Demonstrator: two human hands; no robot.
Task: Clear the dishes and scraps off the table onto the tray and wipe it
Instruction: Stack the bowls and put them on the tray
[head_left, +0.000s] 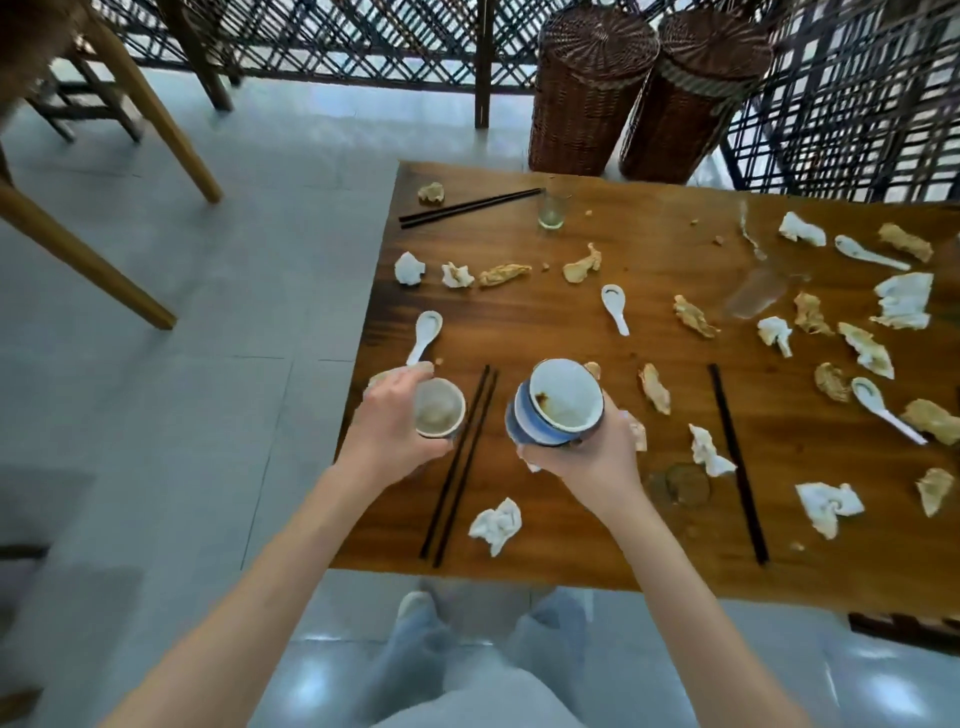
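Note:
My right hand (592, 452) grips a stack of blue-and-white bowls (558, 410), tilted, above the wooden table (571, 530). A small dirty cup (439, 408) is held in my left hand (387, 421) over the table's left edge. Black chopsticks (460, 462) lie between my hands, another pair (467, 208) sits at the far left, and a single one (737, 462) lies to the right. White spoons (426, 335) (615, 306) (883, 408) (867, 252), crumpled napkins (496, 525) (826, 506) and several food scraps (582, 265) are scattered about. A glass (551, 210) stands at the back. No tray is in view.
Two wicker baskets (592, 88) stand behind the table against a lattice screen (857, 104). A wooden chair (104, 156) stands on the tiled floor at the left. A wet smear (753, 296) marks the table's right part. My legs show below the near table edge.

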